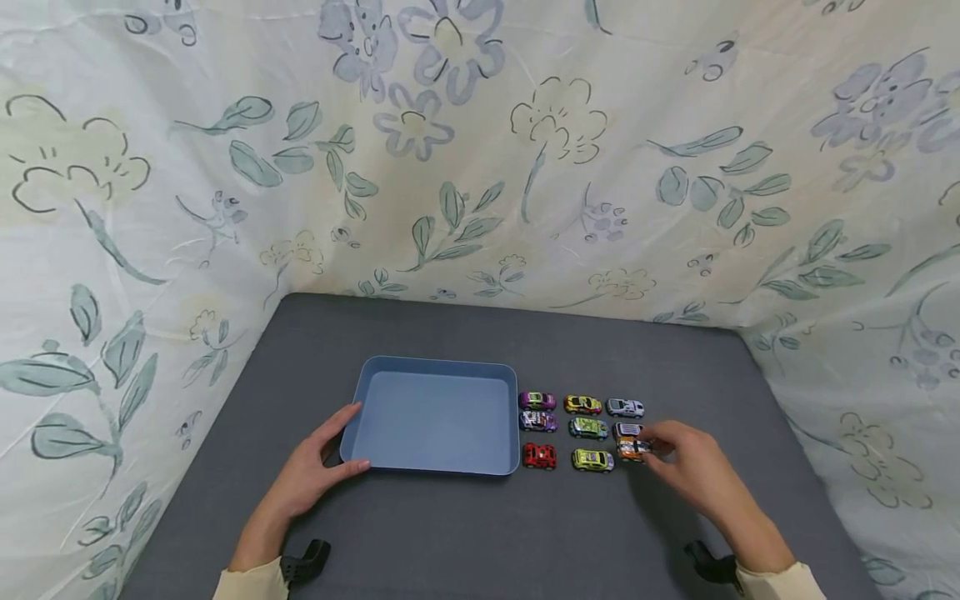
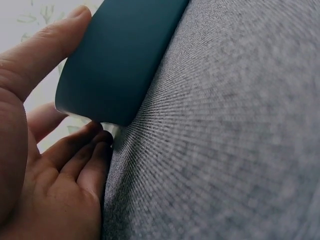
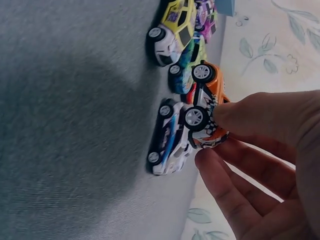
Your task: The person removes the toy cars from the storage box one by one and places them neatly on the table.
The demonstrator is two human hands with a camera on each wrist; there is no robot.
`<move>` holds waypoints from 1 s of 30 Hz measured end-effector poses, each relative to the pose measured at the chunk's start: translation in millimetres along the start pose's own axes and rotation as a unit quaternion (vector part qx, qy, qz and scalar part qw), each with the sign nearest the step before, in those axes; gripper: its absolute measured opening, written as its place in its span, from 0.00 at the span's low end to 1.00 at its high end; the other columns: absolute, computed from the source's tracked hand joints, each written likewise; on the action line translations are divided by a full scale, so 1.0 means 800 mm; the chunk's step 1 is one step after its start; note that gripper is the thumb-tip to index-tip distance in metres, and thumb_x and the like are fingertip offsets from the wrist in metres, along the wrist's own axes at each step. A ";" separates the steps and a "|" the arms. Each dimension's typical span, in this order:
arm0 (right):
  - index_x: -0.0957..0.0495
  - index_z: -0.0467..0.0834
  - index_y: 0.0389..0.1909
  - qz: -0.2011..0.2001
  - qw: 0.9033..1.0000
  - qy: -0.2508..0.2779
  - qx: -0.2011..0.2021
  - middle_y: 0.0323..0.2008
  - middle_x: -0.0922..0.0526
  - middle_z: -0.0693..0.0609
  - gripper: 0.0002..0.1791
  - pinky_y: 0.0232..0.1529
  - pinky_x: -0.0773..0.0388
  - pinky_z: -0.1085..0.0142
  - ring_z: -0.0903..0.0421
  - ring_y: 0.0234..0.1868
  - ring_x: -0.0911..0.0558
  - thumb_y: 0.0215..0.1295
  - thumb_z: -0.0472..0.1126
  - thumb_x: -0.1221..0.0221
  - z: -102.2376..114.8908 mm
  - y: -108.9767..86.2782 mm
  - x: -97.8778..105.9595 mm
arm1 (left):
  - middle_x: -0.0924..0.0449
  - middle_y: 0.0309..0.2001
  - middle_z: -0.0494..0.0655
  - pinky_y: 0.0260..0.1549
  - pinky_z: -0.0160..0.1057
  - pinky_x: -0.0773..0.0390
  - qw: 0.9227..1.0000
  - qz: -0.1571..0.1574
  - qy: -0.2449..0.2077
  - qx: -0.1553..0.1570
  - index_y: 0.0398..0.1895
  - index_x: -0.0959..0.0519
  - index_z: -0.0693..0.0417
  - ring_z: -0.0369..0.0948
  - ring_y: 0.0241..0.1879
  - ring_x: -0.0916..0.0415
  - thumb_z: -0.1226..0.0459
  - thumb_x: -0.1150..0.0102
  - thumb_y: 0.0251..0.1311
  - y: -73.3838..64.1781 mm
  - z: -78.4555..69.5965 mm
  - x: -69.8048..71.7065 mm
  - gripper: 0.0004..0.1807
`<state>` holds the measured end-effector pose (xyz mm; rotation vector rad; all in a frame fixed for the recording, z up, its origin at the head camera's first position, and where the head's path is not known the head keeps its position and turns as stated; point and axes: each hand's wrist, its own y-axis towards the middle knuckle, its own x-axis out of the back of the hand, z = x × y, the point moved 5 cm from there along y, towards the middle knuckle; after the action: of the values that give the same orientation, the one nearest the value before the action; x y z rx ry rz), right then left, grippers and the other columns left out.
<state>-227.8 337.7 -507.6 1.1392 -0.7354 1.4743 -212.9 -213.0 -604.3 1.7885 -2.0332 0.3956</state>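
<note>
A shallow blue tray (image 1: 435, 472) lies on the grey cloth. My left hand (image 1: 307, 471) holds its near left corner, thumb at the front rim and fingers along the left side; in the left wrist view the thumb and fingers span the tray's corner (image 2: 115, 60). My right hand (image 1: 690, 467) pinches an orange, black and white toy car (image 3: 210, 107) between thumb and fingers. In the right wrist view that car is tilted, lifted over a white and blue toy car (image 3: 172, 137). In the head view it overlaps the front of that car (image 1: 627, 430).
Right of the tray, several toy cars stand in rough rows: a purple one (image 1: 537, 401), a red one (image 1: 540, 456), a yellow one (image 1: 592, 460), a silver one (image 1: 626, 407) and others. A flowered cloth (image 1: 480, 167) hangs behind and at both sides.
</note>
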 end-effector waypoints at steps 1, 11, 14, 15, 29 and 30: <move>0.10 0.43 0.44 0.000 1.000 -0.003 0.000 0.43 0.11 0.47 0.13 0.41 0.14 0.45 0.50 0.38 0.12 0.58 0.31 0.23 -0.003 -0.001 -0.001 | 0.45 0.85 0.62 0.62 0.17 0.47 1.000 0.000 -0.001 0.001 0.86 0.35 0.46 0.63 0.82 0.48 0.53 0.20 0.63 0.000 0.000 0.000 0.49; 0.10 0.44 0.43 0.023 0.999 -0.015 -0.025 0.43 0.11 0.47 0.13 0.41 0.15 0.46 0.51 0.37 0.13 0.57 0.30 0.24 -0.027 -0.012 -0.013 | 0.46 0.85 0.61 0.62 0.16 0.47 1.000 0.000 -0.016 0.000 0.86 0.35 0.46 0.63 0.83 0.49 0.54 0.19 0.63 0.003 0.005 -0.004 0.50; 0.10 0.44 0.42 0.019 0.999 -0.012 -0.025 0.43 0.11 0.47 0.13 0.42 0.15 0.46 0.51 0.37 0.13 0.56 0.30 0.23 -0.031 -0.013 -0.017 | 0.46 0.85 0.61 0.62 0.16 0.47 1.000 -0.002 -0.013 -0.001 0.86 0.35 0.46 0.62 0.83 0.49 0.54 0.20 0.63 0.003 0.005 -0.004 0.50; 0.10 0.44 0.42 0.021 0.999 -0.013 -0.028 0.43 0.11 0.48 0.13 0.42 0.15 0.46 0.51 0.37 0.13 0.57 0.30 0.23 -0.032 -0.014 -0.019 | 0.46 0.85 0.61 0.62 0.16 0.47 1.000 -0.002 -0.012 -0.002 0.86 0.35 0.46 0.63 0.83 0.49 0.54 0.20 0.63 0.003 0.005 -0.005 0.50; 0.10 0.41 0.45 0.042 0.997 -0.013 -0.068 0.44 0.11 0.45 0.13 0.43 0.14 0.45 0.50 0.39 0.11 0.59 0.30 0.23 -0.044 -0.012 -0.034 | 0.46 0.85 0.63 0.61 0.15 0.46 1.000 -0.002 -0.022 -0.022 0.85 0.35 0.49 0.64 0.82 0.49 0.56 0.20 0.64 -0.001 0.007 -0.006 0.49; 0.11 0.41 0.45 0.040 0.997 -0.011 -0.067 0.44 0.11 0.45 0.13 0.43 0.14 0.45 0.50 0.39 0.11 0.59 0.30 0.23 -0.044 -0.013 -0.035 | 0.46 0.85 0.63 0.61 0.15 0.46 1.000 -0.002 -0.021 -0.021 0.85 0.35 0.48 0.64 0.82 0.49 0.56 0.21 0.64 -0.001 0.007 -0.006 0.49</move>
<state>-228.2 361.1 -547.0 1.0355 -0.8910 1.4574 -212.0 -211.3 -611.9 1.7894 -2.0500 0.3136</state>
